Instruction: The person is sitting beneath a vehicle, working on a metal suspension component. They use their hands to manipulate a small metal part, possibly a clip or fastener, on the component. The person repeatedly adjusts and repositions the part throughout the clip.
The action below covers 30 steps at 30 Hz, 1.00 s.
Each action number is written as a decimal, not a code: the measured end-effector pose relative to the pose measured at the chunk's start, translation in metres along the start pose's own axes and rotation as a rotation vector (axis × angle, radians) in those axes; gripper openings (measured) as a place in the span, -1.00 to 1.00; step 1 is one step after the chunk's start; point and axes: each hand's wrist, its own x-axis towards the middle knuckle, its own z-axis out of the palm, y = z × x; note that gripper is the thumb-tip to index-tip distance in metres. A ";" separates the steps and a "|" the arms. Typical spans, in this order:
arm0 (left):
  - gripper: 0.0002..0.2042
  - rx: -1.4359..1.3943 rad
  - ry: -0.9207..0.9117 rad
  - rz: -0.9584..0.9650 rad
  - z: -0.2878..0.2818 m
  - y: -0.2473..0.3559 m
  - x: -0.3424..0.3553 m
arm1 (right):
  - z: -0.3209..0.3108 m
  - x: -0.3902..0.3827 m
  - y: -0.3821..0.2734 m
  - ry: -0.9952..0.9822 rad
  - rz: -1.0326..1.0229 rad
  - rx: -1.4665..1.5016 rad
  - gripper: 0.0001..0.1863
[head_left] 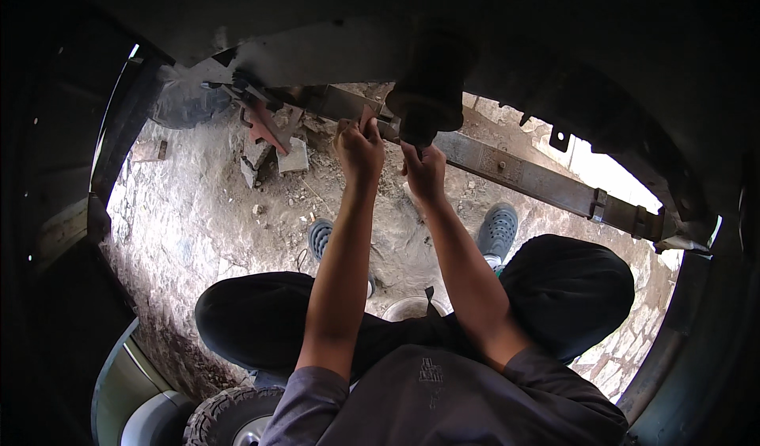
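Observation:
My left hand is closed, its thumb and fingertips pressed on a small reddish-brown flat piece beside the leaf spring. My right hand is also closed, with its fingers curled just below the dark round bump stop. Whatever lies in the right fingers is hidden. Both hands are close together at the near side of the long metal leaf spring, which runs from the upper middle down to the right. Two clamps wrap its right part, one of them a spring clamp.
A dark wheel arch curves over and around me. At the left are a red metal bracket and a broken concrete block on rough, dusty ground. A tyre lies behind me at the lower left, and a round pale object sits between my legs.

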 end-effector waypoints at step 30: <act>-0.82 0.091 -0.028 0.025 -0.012 -0.003 -0.005 | -0.004 -0.002 0.007 0.016 -0.098 -0.090 -0.78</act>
